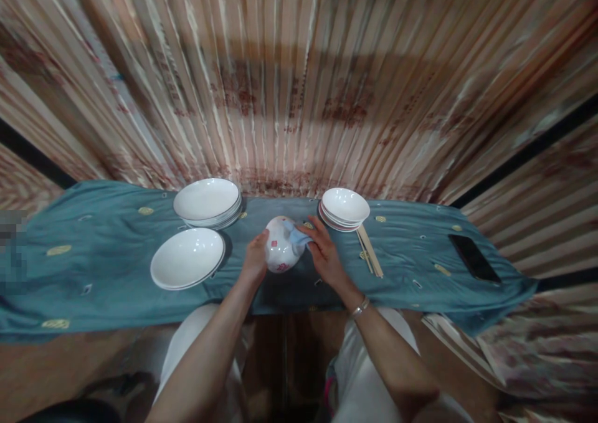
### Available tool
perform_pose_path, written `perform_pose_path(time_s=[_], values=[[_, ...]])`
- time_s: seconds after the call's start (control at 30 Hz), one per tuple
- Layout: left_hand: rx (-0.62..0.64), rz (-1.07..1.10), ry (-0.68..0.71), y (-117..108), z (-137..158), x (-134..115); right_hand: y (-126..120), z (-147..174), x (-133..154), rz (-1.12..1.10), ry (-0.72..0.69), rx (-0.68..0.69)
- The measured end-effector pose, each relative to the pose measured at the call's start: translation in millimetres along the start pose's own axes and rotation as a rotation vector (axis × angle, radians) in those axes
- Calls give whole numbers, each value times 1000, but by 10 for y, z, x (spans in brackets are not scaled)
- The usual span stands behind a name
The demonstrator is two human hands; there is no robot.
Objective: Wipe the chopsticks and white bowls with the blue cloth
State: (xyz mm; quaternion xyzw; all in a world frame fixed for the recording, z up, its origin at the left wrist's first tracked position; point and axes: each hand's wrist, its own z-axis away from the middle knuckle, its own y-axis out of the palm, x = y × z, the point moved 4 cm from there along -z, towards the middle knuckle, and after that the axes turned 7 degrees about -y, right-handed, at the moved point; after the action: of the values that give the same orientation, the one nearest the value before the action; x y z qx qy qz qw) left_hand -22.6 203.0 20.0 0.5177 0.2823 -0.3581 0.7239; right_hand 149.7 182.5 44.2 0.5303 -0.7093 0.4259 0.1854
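Note:
Above the middle of the table, a white bowl (279, 255) with small red prints is tilted so that its outer side faces me. My left hand (255, 256) is closed on the bowl's left edge. A light blue cloth (298, 235) lies against the bowl's right side, with the fingers of my right hand (323, 248) closed on it. The fingertips under the cloth are hidden. Just right of my right hand sits a stack of small white bowls (346, 206), and wooden chopsticks (370, 253) lie in front of that stack.
On the left stand a stack of white plates (208, 200) and, nearer me, further shallow white dishes (189, 260). A black phone (474, 258) lies at the right end. The table wears a teal cloth (112, 248); a patterned curtain (289, 99) hangs behind it.

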Motion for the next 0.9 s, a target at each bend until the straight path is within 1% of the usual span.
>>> perform_pose_path(time_s=[0.07,0.17,0.4,0.5,0.57,0.63,0.77,0.9], values=[[31,-17,-4,19,2,13,34,-12,-12,23,-30,60],[46,-26,2,28,-4,12,72,-37,-119,-3,14,77],[-9,10,11,-43,-38,24,115,-52,-486,-274,238,-130],[-75,58,-23,-90,-58,44,173,18,-574,-363,367,-187],[-129,102,-54,-110,-61,53,220,80,-596,-398,441,-202],[-161,154,-72,-112,-56,57,256,140,-591,-414,484,-224],[-181,213,-80,-99,-46,69,310,231,-524,-413,497,-255],[-193,280,-88,-81,-52,77,357,308,-454,-367,517,-229]])
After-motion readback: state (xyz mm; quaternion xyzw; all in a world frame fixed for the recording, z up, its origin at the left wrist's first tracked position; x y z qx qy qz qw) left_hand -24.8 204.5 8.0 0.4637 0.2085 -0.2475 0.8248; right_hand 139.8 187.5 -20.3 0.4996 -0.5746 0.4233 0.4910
